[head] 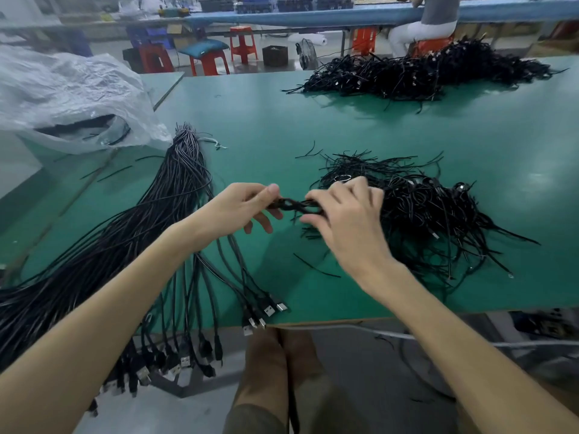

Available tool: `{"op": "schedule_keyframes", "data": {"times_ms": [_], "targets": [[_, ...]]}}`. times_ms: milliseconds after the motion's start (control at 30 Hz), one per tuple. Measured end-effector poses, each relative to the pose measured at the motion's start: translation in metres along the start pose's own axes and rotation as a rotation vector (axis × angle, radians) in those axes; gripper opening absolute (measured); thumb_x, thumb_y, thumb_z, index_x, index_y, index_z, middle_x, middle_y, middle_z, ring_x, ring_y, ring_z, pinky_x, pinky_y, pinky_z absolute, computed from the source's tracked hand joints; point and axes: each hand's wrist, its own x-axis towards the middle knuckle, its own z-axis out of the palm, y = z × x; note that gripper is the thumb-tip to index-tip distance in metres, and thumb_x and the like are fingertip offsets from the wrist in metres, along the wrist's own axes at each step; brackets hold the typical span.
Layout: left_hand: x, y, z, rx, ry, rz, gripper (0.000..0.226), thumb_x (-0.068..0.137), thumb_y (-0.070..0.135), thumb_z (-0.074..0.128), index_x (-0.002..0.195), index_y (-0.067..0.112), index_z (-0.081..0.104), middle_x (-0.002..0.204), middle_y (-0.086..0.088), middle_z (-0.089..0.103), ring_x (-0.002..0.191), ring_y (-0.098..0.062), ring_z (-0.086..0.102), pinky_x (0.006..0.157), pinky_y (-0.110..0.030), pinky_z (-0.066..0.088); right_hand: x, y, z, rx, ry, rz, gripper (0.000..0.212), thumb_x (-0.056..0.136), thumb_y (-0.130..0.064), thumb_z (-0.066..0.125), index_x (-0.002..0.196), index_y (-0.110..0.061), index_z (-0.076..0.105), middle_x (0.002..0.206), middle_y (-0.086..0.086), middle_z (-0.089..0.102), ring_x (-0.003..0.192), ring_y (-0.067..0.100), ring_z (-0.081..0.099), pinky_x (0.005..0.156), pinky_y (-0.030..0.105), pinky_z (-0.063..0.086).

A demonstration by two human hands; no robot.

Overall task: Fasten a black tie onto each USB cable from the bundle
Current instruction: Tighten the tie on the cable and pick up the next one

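Over the bench (257, 120): one coiled USB cable (296, 206) held

Head view: the left hand (241, 205) pinches the cable's left end, its fingers (272, 214) narrow. The right hand (344, 214) grips the other end, fingers curled tight. The bundle (150, 220) lies left, and a heap of black ties (423, 208) lies right.

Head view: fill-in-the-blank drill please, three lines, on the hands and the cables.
1. The left hand and right hand grip one coiled USB cable, held ____ them.
2. The long bundle of USB cables lies on the person's ____ side.
3. The table has a ____ top.

Missing words: between; left; green.
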Motion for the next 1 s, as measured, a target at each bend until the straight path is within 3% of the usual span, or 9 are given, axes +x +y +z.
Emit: {"op": "schedule_keyframes", "data": {"times_ms": [67, 133, 233, 333, 467, 567, 667, 867, 1000], "targets": [[0.003, -0.007, -0.005, 0.147, 0.069, -0.102, 0.037, 0.109, 0.041, 0.043, 0.109, 0.012, 0.067, 0.097, 0.000, 0.075, 0.075, -0.019, 0.075, 0.057, -0.028, 0.053, 0.004, 0.020, -0.010, 0.037, -0.008, 0.121, 0.040, 0.091, -0.050, 0.064, 0.121, -0.024, 0.071, 0.105, -0.007, 0.069, 0.106, 0.021, 0.043, 0.085, 0.033, 0.020], [0.004, -0.020, -0.013, 0.450, 0.127, -0.245, 0.035, 0.108, 0.036, 0.047, 0.106, 0.008, 0.066, 0.096, -0.006, 0.073, 0.078, -0.024, 0.073, 0.069, -0.034, 0.056, 0.009, 0.046, -0.019, 0.039, -0.002, 0.259, 0.044, 0.092, -0.051, 0.062, 0.125, -0.023, 0.069, 0.109, -0.005, 0.069, 0.109, 0.020, 0.044, 0.083, 0.029, 0.015], [-0.001, -0.041, -0.015, 0.713, 0.139, -0.402, 0.038, 0.105, 0.036, 0.050, 0.107, 0.001, 0.064, 0.096, -0.014, 0.070, 0.085, -0.032, 0.069, 0.083, -0.043, 0.057, 0.012, 0.081, -0.029, -0.018, -0.001, 0.416, 0.047, 0.095, -0.051, 0.061, 0.125, -0.017, 0.068, 0.114, 0.005, 0.069, 0.111, 0.026, 0.051, 0.092, 0.035, 0.022], [-0.005, -0.050, -0.011, 0.776, 0.154, -0.455, 0.039, 0.104, 0.041, 0.054, 0.107, 0.003, 0.056, 0.089, -0.010, 0.059, 0.076, -0.029, 0.060, 0.070, -0.039, 0.050, 0.010, 0.104, -0.031, -0.072, -0.023, 0.505, 0.045, 0.096, -0.047, 0.064, 0.122, -0.011, 0.068, 0.111, 0.014, 0.067, 0.109, 0.033, 0.056, 0.101, 0.046, 0.032], [-0.007, -0.052, -0.010, 0.861, 0.169, -0.504, 0.053, 0.100, 0.053, 0.058, 0.073, 0.010, 0.045, 0.075, -0.006, 0.053, 0.061, -0.024, 0.051, 0.058, -0.033, 0.038, 0.007, 0.120, -0.032, -0.021, 0.012, 0.590, 0.043, 0.097, -0.042, 0.066, 0.122, -0.007, 0.066, 0.117, 0.015, 0.063, 0.100, 0.036, 0.061, 0.096, 0.053, 0.049], [-0.007, -0.051, -0.011, 0.853, 0.081, -0.537, 0.056, 0.100, 0.057, 0.053, 0.070, 0.010, 0.044, 0.072, -0.004, 0.053, 0.057, -0.022, 0.049, 0.053, -0.030, 0.033, 0.002, 0.128, -0.032, -0.071, 0.011, 0.608, 0.039, 0.098, -0.035, 0.067, 0.123, -0.005, 0.063, 0.118, 0.018, 0.059, 0.105, 0.039, 0.057, 0.096, 0.053, 0.047], [-0.004, -0.052, -0.010, 0.790, 0.032, -0.516, 0.050, 0.101, 0.046, 0.057, 0.069, 0.010, 0.044, 0.067, -0.004, 0.050, 0.055, -0.022, 0.045, 0.053, -0.028, 0.033, -0.004, 0.133, -0.027, -0.160, -0.050, 0.622, 0.044, 0.097, -0.036, 0.067, 0.123, -0.001, 0.062, 0.121, 0.023, 0.054, 0.116, 0.041, 0.047, 0.103, 0.051, 0.037], [-0.002, -0.048, -0.004, 0.649, 0.098, -0.493, 0.046, 0.095, 0.033, 0.062, 0.066, 0.013, 0.034, 0.062, -0.004, 0.041, 0.055, -0.022, 0.035, 0.057, -0.030, 0.028, -0.005, 0.106, -0.021, -0.218, -0.005, 0.492, 0.046, 0.095, -0.036, 0.069, 0.127, -0.005, 0.057, 0.127, 0.018, 0.044, 0.120, 0.037, 0.038, 0.101, 0.053, 0.030], [0.000, -0.042, -0.003, 0.509, 0.149, -0.452, 0.045, 0.096, 0.031, 0.059, 0.062, 0.015, 0.034, 0.054, -0.002, 0.038, 0.052, -0.020, 0.034, 0.058, -0.029, 0.030, -0.007, 0.066, -0.018, -0.033, -0.032, 0.328, 0.034, 0.098, -0.030, 0.062, 0.127, -0.013, 0.060, 0.124, 0.006, 0.049, 0.120, 0.023, 0.036, 0.098, 0.033, 0.022]]}}
